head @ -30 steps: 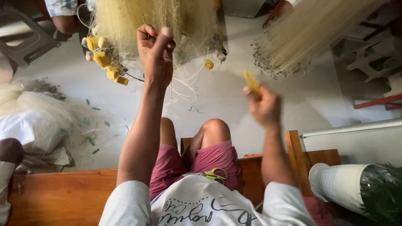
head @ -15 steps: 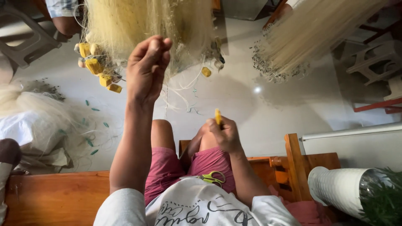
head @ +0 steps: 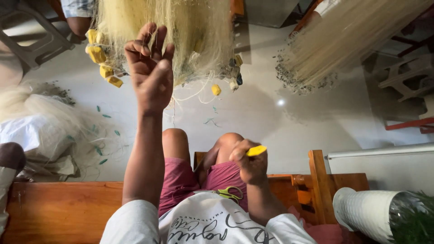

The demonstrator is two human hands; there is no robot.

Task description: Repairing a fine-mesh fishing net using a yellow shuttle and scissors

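My left hand (head: 150,68) is raised high, its fingers pinched on thin strands of a pale yellow fishing net (head: 181,36) that hangs in front of me. Yellow floats (head: 100,56) dangle along the net's lower edge. My right hand (head: 250,162) is low, above my right knee, and grips a small yellow netting needle (head: 256,150). A pair of yellow-green handled scissors (head: 229,193) lies on my lap against the maroon shorts.
A second pale net (head: 334,45) hangs at the upper right. I sit on a wooden bench (head: 58,208). A white net heap (head: 40,131) lies on the floor at left. A white-wrapped roll (head: 366,210) sits at lower right. Another person's arm (head: 79,22) shows at top left.
My right hand dropped from shoulder height down to my knee with the yellow needle. My left hand stayed raised on the net and shifted slightly.
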